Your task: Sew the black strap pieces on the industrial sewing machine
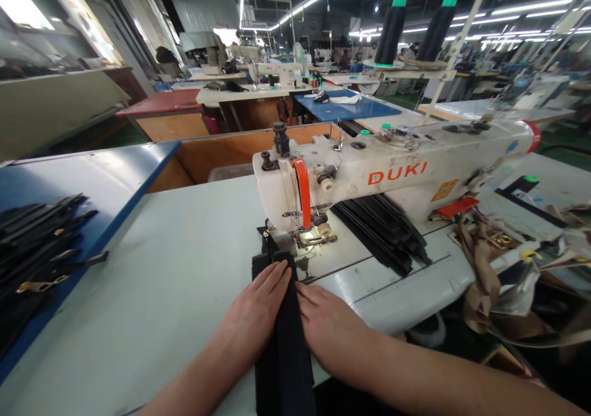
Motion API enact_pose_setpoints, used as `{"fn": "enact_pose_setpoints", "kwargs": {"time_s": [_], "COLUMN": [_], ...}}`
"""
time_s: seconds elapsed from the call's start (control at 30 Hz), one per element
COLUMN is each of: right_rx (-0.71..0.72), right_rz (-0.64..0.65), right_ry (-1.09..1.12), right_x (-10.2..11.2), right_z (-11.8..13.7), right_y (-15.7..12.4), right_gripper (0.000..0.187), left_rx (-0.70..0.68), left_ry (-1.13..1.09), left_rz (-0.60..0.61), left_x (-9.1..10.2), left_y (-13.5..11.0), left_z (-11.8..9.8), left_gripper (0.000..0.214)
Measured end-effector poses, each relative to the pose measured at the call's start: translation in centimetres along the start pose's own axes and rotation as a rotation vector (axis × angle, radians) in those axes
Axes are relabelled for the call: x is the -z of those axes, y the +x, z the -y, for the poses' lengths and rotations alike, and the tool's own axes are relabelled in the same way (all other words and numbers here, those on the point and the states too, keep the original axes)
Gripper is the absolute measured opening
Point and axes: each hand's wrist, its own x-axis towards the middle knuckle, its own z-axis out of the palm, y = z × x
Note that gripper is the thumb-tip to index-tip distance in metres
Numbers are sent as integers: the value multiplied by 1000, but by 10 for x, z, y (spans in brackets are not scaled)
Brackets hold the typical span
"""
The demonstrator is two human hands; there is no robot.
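While the left hand (pixel 265 299) lies across a long black strip (pixel 289 367) with its fingers straight and close together, the right hand (pixel 327 324) rests against the strip's right edge, its fingers bent inward. Both thumbs are out of sight, so I cannot tell whether the right hand pinches the fabric or only steadies it. The strip lies lengthwise on the pale counter (pixel 184 274), running from the near edge up to the head of a white sewing machine (pixel 351 176) lettered DUKI. Its far end, where a small gold-coloured fitting (pixel 266 234) shows, sits just left of the lit presser foot (pixel 318 237); contact between them cannot be made out. An orange guard (pixel 303 194) curves down the front of the machine head. Beneath the machine's arm, more black strips (pixel 378 231) lie fanned in a stack, beside a printed ruler scale (pixel 401 280). Tan straps (pixel 480 274) are heaped to the right. On a blue-edged counter (pixel 138 185) at left, black pieces (pixel 41 231) are piled, one bearing a gold-coloured clasp (pixel 41 285). Two dark thread cones (pixel 390 37) stand above the machine.
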Motion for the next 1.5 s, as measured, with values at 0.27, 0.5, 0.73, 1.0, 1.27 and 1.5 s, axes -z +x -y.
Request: {"fn": "enact_pose_setpoints", "kwargs": {"time_s": [0.27,0.5,0.73,1.0,1.27,1.5], "right_rx": [-35,-55,-36,-48,-37,-29], "right_rz": [-14,-33,-15,-30,-3,-37], "right_ry": [68,77,105,110,107,103], "right_x": [-8,-12,-11,-4,-5,-7], "right_z": [2,2,-2,-4,-4,-3], "right_y": [-1,0,1,0,0,0], "right_gripper": [34,33,26,30,32,31], "left_rx": [-13,-9,-3,-11,-11,-23], "left_ry": [54,88,58,78,52,59], "left_rz": [-28,-67,-84,-103,-116,-24], "left_x": [-4,-15,-29,-26,-24,-14], "left_y": [1,-2,-6,-8,-7,-3], "left_z": [1,2,7,6,6,4], "left_gripper": [47,50,53,53,52,50]}}
